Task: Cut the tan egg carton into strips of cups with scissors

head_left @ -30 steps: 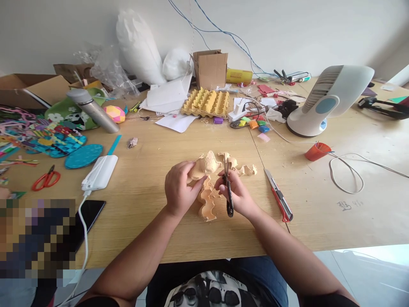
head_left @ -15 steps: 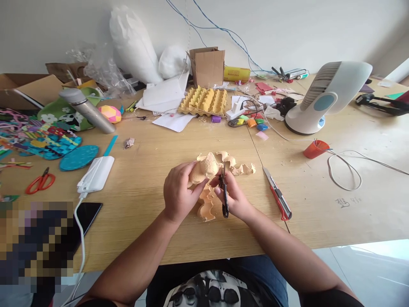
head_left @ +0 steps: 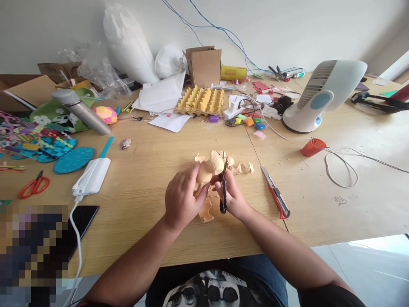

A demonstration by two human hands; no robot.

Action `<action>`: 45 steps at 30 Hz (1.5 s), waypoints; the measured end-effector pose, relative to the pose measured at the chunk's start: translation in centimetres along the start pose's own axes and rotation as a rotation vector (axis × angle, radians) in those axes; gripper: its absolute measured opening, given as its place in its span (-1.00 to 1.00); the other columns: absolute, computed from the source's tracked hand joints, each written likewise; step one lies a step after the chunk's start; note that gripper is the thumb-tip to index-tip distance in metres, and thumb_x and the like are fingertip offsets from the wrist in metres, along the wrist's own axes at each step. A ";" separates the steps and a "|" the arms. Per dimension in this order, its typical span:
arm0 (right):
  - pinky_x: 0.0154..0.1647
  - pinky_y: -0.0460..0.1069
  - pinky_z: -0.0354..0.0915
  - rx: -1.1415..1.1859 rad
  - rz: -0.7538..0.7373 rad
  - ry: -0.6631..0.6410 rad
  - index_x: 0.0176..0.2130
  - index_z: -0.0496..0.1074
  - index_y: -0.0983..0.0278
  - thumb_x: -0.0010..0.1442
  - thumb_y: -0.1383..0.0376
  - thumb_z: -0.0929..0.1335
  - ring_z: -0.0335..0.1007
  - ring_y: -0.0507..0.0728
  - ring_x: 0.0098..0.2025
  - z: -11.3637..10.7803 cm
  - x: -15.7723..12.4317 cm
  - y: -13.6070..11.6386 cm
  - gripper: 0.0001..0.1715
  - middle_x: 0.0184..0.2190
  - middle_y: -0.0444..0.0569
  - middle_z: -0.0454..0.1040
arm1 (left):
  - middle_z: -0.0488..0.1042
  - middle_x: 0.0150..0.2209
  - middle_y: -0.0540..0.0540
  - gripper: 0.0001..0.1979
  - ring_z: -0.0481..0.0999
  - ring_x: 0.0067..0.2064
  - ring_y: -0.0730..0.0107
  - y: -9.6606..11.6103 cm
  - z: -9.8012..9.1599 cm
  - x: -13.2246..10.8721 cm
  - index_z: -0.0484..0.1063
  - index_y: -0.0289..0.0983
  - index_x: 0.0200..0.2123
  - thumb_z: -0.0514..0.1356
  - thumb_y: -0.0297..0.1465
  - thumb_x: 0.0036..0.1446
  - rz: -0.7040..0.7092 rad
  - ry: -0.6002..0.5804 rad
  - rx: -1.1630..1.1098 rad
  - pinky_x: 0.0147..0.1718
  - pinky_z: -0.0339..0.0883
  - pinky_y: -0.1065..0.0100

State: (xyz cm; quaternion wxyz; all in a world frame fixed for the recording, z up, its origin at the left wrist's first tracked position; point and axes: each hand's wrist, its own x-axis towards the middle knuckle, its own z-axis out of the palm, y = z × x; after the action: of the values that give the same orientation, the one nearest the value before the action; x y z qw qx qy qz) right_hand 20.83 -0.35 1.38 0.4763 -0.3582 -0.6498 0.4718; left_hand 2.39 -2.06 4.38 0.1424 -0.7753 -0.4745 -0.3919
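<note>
My left hand (head_left: pixel 180 197) grips a tan piece of egg carton (head_left: pixel 209 167), holding it just above the wooden table (head_left: pixel 153 170). My right hand (head_left: pixel 233 197) is closed on black-handled scissors (head_left: pixel 223 187), whose blades point up into the carton piece's right side. Wavy carton offcuts (head_left: pixel 243 168) lie on the table behind the hands, and another strip (head_left: pixel 207 209) lies under them.
A red utility knife (head_left: pixel 276 193) lies right of my hands, then an orange cup (head_left: pixel 312 147), a white cable loop (head_left: pixel 341 169) and a white fan (head_left: pixel 322 93). A yellow egg tray (head_left: pixel 200 101) and cardboard box (head_left: pixel 204 66) stand behind. Left: power bank (head_left: pixel 91 177), phone (head_left: pixel 81 221), red scissors (head_left: pixel 33 186), metal bottle (head_left: pixel 79 111).
The scissors have shifted left and their blades have gone into the carton piece. My left hand has turned the piece and drawn closer to the right hand.
</note>
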 end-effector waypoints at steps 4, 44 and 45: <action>-0.11 0.13 0.49 0.055 0.002 0.052 0.14 0.28 0.16 0.49 -0.14 0.26 0.42 0.19 -0.13 0.2 0.1 0.3 -0.50 -0.14 0.00 0.42 | 0.64 0.06 -0.33 -0.24 0.66 -0.05 0.01 0.4 0.1 -0.3 0.15 -0.29 0.47 0.32 -0.49 0.28 0.031 0.009 -0.001 -0.10 0.52 0.15; -0.25 0.04 0.36 0.122 0.049 0.044 0.08 0.24 0.15 0.43 -0.29 0.22 0.30 0.11 -0.33 -0.5 0.3 -0.5 -0.37 -0.32 -0.13 0.37 | 0.63 0.12 -0.32 -0.42 0.68 0.09 0.05 -1.0 0.1 -0.2 0.29 -0.27 0.36 0.31 -0.40 0.33 -0.065 0.037 -0.159 0.03 0.56 0.20; -0.22 0.06 0.36 0.092 0.032 0.042 0.08 0.24 0.15 0.44 -0.29 0.22 0.30 0.12 -0.30 -0.5 0.3 -0.5 -0.38 -0.30 -0.11 0.37 | 0.63 0.12 -0.32 -0.42 0.68 0.09 0.05 -0.9 0.1 -0.3 0.29 -0.26 0.36 0.31 -0.40 0.33 -0.057 0.034 -0.161 0.03 0.56 0.19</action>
State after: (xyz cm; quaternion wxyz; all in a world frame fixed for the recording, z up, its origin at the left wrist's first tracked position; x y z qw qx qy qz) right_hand 21.20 -0.14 1.94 0.4982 -0.3562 -0.6113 0.5013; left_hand 1.63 -1.68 3.97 0.0766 -0.7636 -0.4608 -0.4458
